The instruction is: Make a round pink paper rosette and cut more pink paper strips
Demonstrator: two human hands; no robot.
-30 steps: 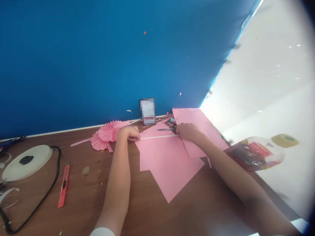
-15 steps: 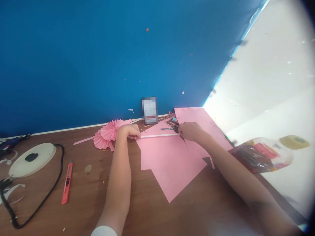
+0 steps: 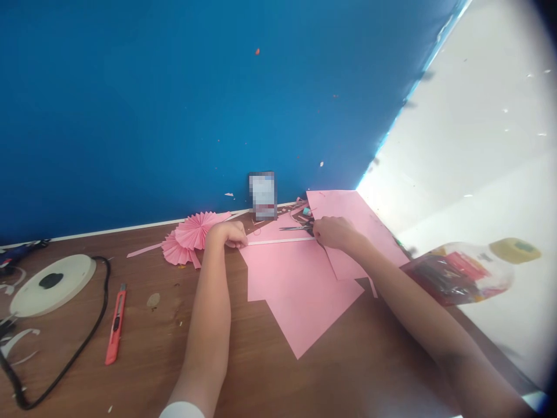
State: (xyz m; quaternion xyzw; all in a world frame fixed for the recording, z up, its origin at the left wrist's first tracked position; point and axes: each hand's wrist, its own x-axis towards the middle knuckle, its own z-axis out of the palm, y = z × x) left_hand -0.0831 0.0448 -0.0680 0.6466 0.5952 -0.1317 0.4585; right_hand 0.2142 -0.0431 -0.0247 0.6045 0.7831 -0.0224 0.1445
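A thin white strip (image 3: pixel 281 240) lies stretched across pink paper (image 3: pixel 300 290) on the brown table. My left hand (image 3: pixel 232 234) is closed at the strip's left end, fingertips pressed down at the paper's edge. At the right end, my right hand (image 3: pixel 328 231) is closed on the strip, its fingertips partly hidden. Dark-handled scissors (image 3: pixel 298 228) lie just above the strip, blades pointing left, their handles close to my right hand. Folded pink paper fans (image 3: pixel 194 235) sit left of my left hand. Another pink sheet (image 3: pixel 348 255) lies under my right wrist.
A red box cutter (image 3: pixel 115 325), a black cable (image 3: pixel 98 319) and a round cream object (image 3: pixel 54 284) are at the left. A phone-like device (image 3: pixel 263 196) leans on the blue wall (image 3: pixel 174 116). A yellow-capped bottle (image 3: pixel 470 273) lies at the right; paper scraps are near the wall.
The whole view has shifted slightly, with things appearing a little further left. Both hands keep nearly the same places at the strip's ends.
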